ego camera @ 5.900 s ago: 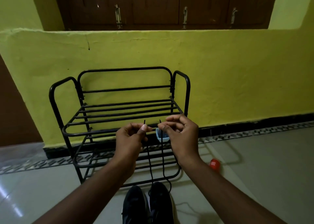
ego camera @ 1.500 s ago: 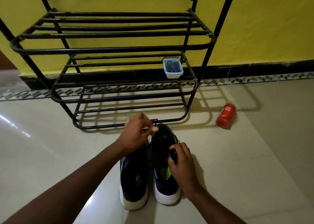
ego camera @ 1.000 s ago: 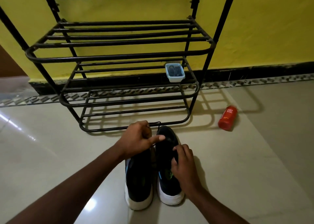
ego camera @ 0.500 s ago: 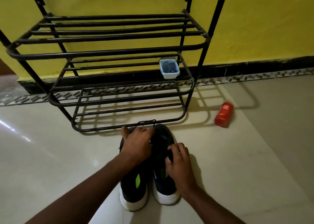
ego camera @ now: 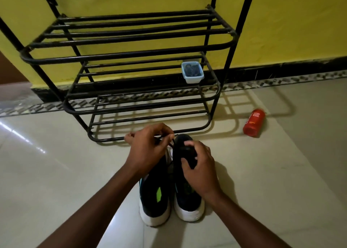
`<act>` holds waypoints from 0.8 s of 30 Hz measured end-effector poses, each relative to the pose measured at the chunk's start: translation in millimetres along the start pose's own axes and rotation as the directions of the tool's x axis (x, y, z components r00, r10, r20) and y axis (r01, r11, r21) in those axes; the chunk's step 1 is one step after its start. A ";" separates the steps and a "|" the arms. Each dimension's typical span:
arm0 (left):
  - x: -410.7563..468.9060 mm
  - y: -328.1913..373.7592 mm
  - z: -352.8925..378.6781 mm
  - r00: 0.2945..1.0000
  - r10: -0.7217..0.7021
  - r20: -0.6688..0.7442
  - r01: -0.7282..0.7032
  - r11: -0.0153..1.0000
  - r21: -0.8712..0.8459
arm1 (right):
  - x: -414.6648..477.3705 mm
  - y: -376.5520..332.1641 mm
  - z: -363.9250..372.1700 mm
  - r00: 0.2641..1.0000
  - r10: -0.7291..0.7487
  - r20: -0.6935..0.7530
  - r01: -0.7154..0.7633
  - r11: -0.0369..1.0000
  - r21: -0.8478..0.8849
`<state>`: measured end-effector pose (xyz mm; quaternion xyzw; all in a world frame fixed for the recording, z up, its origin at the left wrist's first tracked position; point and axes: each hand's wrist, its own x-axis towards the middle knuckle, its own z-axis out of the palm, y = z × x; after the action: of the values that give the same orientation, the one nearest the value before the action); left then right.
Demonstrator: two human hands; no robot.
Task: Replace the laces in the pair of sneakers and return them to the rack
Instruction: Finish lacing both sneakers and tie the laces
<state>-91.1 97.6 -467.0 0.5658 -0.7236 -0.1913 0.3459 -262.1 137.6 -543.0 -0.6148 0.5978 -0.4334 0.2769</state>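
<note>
The left hand (ego camera: 148, 150) had its fingers curled, pinching a black lace (ego camera: 172, 142) just above the toe of the right sneaker (ego camera: 187, 199); the right hand (ego camera: 201, 167) gripped that sneaker's upper with bent fingers; the left sneaker (ego camera: 155, 197) sat touching alongside, both dark with white soles and green marks, on the floor (ego camera: 56, 172) before the rack (ego camera: 131, 55); a red bottle (ego camera: 253, 122) lying nearby read "FOAM BODY WASH"; a small blue tub (ego camera: 193, 79) on a rack shelf held dark pieces.
</note>
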 end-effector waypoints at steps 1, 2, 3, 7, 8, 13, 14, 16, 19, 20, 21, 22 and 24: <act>-0.8 2.1 -3.1 1.000 0.011 -0.015 -0.012 0.999 -0.040 | 9.2 -9.9 1.0 0.998 0.004 0.055 -0.008 0.998 0.068; -1.7 4.1 -7.2 1.000 0.015 -0.024 -0.016 0.998 -0.067 | 18.6 -20.5 2.2 0.995 -0.006 0.103 -0.009 0.990 0.142; -1.2 5.6 -10.1 0.999 0.021 -0.036 -0.025 0.995 -0.100 | 27.8 -30.2 2.6 0.990 -0.009 0.141 -0.022 0.976 0.219; 0.2 -3.5 -21.0 0.985 0.044 -0.169 -0.076 0.979 -0.191 | 54.4 -62.3 -4.0 0.984 0.049 0.173 -0.122 0.887 0.445; -0.5 -10.1 -22.7 0.979 0.033 -0.202 -0.068 0.983 -0.169 | 59.5 -66.2 -7.9 0.987 0.066 0.144 -0.127 0.876 0.466; -8.2 -57.6 -27.3 0.977 -0.069 -0.200 0.043 0.991 -0.130 | 78.9 -60.2 -15.4 0.988 0.151 -0.022 -0.121 0.863 0.490; -10.9 -69.8 -26.8 0.976 -0.089 -0.200 0.072 0.993 -0.089 | 81.1 -56.9 -14.6 0.986 0.157 -0.050 -0.112 0.864 0.491; -16.1 -92.2 -23.1 0.973 -0.136 -0.186 0.134 0.991 -0.026 | 83.3 -48.9 -14.3 0.980 0.170 -0.100 -0.102 0.871 0.481; -23.8 -114.7 -21.7 0.958 -0.234 -0.168 0.247 0.967 0.062 | 87.3 -42.7 -12.3 0.967 0.204 -0.150 -0.110 0.871 0.478; -25.7 -117.6 -22.2 0.952 -0.262 -0.161 0.279 0.956 0.091 | 88.5 -41.0 -12.2 0.961 0.215 -0.172 -0.112 0.875 0.470; -27.2 -120.7 -23.0 0.948 -0.279 -0.153 0.297 0.948 0.112 | 89.9 -40.0 -11.9 0.956 0.221 -0.193 -0.111 0.881 0.459; -29.1 -121.4 -23.8 0.949 -0.281 -0.144 0.300 0.945 0.131 | 90.8 -39.0 -11.7 0.952 0.226 -0.207 -0.113 0.886 0.449; -31.9 -121.2 -23.0 0.953 -0.272 -0.136 0.292 0.943 0.162 | 94.2 -35.2 -11.6 0.951 0.230 -0.208 -0.119 0.889 0.441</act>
<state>12.4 95.8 -541.2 0.7023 -0.6289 -0.1408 0.3023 -263.2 52.4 -488.3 -0.4226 0.5731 -0.6012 0.3628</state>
